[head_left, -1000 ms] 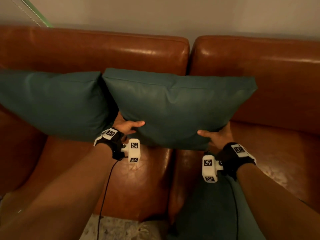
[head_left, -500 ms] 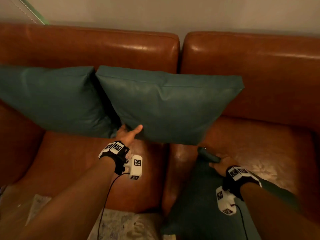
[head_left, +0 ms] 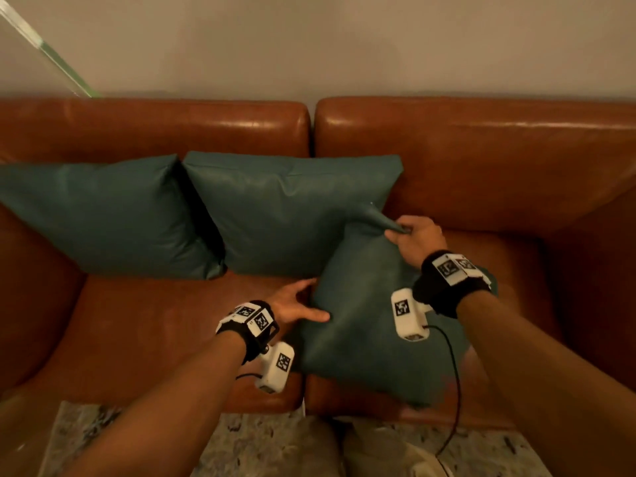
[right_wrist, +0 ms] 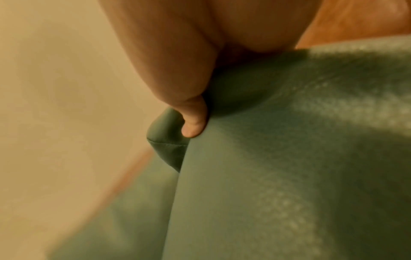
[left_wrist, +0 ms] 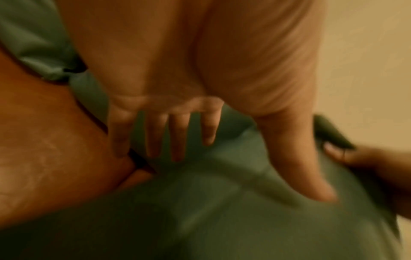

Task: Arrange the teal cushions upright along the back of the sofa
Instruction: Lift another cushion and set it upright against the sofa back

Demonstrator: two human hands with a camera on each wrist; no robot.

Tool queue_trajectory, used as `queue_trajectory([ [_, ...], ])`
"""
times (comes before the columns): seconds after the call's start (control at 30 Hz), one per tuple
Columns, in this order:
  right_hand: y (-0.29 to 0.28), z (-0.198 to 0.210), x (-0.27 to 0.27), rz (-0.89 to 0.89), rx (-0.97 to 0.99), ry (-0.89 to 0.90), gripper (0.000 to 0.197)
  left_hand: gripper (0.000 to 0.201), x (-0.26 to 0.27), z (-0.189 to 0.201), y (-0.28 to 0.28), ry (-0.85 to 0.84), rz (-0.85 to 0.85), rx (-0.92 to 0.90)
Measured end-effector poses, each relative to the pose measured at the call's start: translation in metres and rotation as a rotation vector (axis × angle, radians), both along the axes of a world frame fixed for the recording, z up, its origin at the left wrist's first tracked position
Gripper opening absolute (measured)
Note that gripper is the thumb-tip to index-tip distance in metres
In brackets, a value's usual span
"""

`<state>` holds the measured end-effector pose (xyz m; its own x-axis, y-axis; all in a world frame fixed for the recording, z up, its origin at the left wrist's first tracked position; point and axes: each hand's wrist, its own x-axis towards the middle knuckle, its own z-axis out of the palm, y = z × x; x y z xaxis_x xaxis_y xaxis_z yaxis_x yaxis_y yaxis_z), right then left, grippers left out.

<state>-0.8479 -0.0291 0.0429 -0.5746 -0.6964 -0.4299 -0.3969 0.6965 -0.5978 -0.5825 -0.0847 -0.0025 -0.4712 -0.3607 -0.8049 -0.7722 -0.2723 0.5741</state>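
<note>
Two teal cushions stand upright against the brown leather sofa back (head_left: 481, 139): a left cushion (head_left: 103, 218) and a middle cushion (head_left: 282, 215). A third teal cushion (head_left: 364, 325) is raised off the seat, tilted, in front of the middle one. My right hand (head_left: 411, 235) pinches its top corner; the right wrist view shows the thumb (right_wrist: 193, 121) pressed into that corner (right_wrist: 166, 140). My left hand (head_left: 303, 306) lies at the cushion's left edge with straight, spread fingers (left_wrist: 177, 137), thumb (left_wrist: 311, 176) on the front face. The third cushion (left_wrist: 200, 219) fills the lower left wrist view.
The sofa seat (head_left: 155, 325) is bare in front of the left cushion. The right back section and right armrest (head_left: 592, 287) carry nothing. A patterned rug (head_left: 275, 449) lies below the sofa's front edge. A pale wall (head_left: 309, 46) rises behind.
Both hands left the middle cushion, which now stands against the back. My right hand took the third cushion's corner and lifted it; my left hand moved right onto its edge.
</note>
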Motion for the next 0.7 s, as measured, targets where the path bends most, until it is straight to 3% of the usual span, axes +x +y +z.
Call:
queue_trajectory([
  [0.07,-0.002,0.021,-0.002,-0.046,-0.103,-0.019,0.021,0.136,0.008,0.013,0.004,-0.004,-0.1,-0.029],
  [0.1,-0.002,0.03,-0.004,-0.066,-0.153,-0.049,0.021,0.135,0.012,0.02,0.005,-0.017,-0.151,-0.071],
  [0.27,0.022,0.054,-0.012,-0.222,-0.278,-0.161,0.005,0.12,0.018,0.047,-0.005,0.015,-0.102,-0.318],
  [0.3,0.029,0.058,-0.015,-0.247,-0.291,-0.106,0.007,0.11,0.011,0.057,-0.007,0.017,-0.124,-0.393],
  [0.33,0.036,0.064,-0.017,-0.259,-0.29,-0.019,0.024,0.101,0.001,0.065,-0.009,0.011,-0.157,-0.467],
  [0.4,0.053,0.08,-0.012,-0.134,-0.266,0.207,0.064,0.09,-0.027,0.089,-0.011,-0.029,-0.3,-0.627],
  [0.47,0.068,0.09,0.007,0.22,-0.214,0.415,0.094,0.086,-0.054,0.108,-0.008,-0.092,-0.483,-0.742],
  [0.53,0.08,0.082,0.035,0.595,-0.066,0.41,0.116,0.088,-0.077,0.122,-0.001,-0.151,-0.624,-0.817],
  [0.57,0.085,0.073,0.046,0.701,0.027,0.361,0.125,0.089,-0.088,0.127,0.004,-0.161,-0.672,-0.849],
  [0.63,0.092,0.05,0.052,0.701,0.104,0.306,0.133,0.095,-0.11,0.135,0.014,-0.166,-0.721,-0.876],
  [0.7,0.097,0.037,0.036,0.565,0.038,0.294,0.123,0.094,-0.131,0.143,0.02,-0.142,-0.681,-0.856],
])
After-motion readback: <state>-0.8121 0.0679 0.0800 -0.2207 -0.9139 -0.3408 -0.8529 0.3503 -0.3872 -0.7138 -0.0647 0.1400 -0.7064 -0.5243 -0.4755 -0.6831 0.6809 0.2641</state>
